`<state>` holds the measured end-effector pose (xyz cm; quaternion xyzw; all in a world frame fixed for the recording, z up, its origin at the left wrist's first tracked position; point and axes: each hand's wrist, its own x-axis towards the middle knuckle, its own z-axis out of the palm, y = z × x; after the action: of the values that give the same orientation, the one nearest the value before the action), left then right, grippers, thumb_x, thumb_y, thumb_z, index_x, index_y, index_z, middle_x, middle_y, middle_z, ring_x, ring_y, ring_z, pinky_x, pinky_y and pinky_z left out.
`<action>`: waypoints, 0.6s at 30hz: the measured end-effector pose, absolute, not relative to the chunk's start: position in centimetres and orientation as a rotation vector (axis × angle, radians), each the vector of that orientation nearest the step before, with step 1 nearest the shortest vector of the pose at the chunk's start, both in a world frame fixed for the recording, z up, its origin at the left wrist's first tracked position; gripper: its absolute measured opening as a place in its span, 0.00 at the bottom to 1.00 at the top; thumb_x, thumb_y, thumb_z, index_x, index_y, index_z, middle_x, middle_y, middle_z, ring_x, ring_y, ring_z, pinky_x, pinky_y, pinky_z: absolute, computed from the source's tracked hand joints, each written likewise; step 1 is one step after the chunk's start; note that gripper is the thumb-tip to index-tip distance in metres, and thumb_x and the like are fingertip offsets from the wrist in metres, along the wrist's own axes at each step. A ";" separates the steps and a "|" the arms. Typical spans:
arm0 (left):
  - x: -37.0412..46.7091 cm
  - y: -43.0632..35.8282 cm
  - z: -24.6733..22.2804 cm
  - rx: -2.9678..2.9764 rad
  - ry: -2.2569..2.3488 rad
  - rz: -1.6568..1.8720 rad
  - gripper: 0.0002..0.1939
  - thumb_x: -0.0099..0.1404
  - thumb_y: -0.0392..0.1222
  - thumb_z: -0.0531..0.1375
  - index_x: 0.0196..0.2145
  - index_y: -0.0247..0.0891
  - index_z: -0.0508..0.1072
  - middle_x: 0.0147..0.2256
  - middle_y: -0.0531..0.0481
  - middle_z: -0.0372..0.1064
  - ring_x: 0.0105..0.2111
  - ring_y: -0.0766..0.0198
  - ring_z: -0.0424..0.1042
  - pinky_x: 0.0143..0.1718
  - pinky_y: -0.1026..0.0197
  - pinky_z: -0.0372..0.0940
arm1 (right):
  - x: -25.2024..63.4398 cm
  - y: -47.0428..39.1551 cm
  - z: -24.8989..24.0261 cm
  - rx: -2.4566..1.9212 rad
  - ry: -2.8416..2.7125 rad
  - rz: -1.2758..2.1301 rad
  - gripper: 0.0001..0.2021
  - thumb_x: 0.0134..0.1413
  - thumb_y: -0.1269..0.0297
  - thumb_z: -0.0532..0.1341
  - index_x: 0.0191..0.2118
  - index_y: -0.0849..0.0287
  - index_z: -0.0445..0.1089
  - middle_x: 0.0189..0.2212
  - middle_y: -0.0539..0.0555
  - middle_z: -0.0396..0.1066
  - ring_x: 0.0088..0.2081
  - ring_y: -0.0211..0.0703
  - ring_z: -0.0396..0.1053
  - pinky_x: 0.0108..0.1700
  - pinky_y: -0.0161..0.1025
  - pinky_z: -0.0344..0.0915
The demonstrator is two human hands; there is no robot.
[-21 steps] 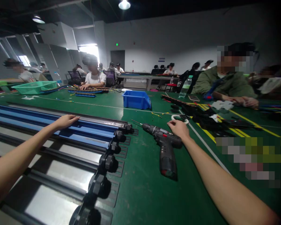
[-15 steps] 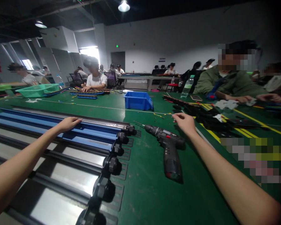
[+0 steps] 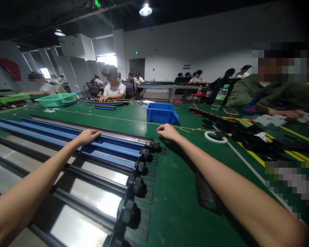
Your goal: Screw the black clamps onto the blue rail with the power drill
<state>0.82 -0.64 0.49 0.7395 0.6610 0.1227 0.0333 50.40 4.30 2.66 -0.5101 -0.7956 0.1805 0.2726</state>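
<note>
My left hand lies on a blue rail, one of several long blue and metal profiles with black end fittings. Its fingers are stretched out along the rail. My right hand hovers over the green table, right of the rails' ends and in front of a blue bin. Its fingers are curled together, and whatever they hold, if anything, is too small to make out. Beneath my right forearm lies a cordless drill, mostly hidden.
A white tape ring, yellow wire scraps and a dark harness pile lie on the right. A water bottle stands behind. A person in a green jacket sits across; a green basket is back left.
My right hand has moved left from the wire scraps, across the drill's front end. The view has shifted, uncovering the tape ring. My left hand stays on the rail.
</note>
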 end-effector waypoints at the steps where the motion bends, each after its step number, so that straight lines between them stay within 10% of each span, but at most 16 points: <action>1: 0.7 -0.5 0.4 2.272 2.025 0.386 0.37 0.65 0.70 0.45 0.45 0.38 0.78 0.43 0.44 0.75 0.45 0.48 0.72 0.44 0.60 0.63 | 50.4 4.6 2.0 -1.373 -2.143 0.502 0.10 0.49 0.74 0.62 0.36 0.63 0.80 0.35 0.57 0.79 0.36 0.45 0.75 0.40 0.33 0.67; 18: 0.2 -0.1 0.0 2.263 2.031 0.367 0.38 0.65 0.70 0.46 0.49 0.37 0.77 0.46 0.44 0.75 0.46 0.49 0.72 0.46 0.61 0.63 | 50.8 3.8 1.1 -1.309 -2.166 0.643 0.11 0.52 0.71 0.61 0.39 0.65 0.78 0.33 0.56 0.79 0.32 0.40 0.73 0.34 0.31 0.66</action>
<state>0.23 -0.15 -0.01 0.7382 0.6627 0.1197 0.0395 50.80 3.83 1.07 -0.4838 -0.8005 0.2376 0.2620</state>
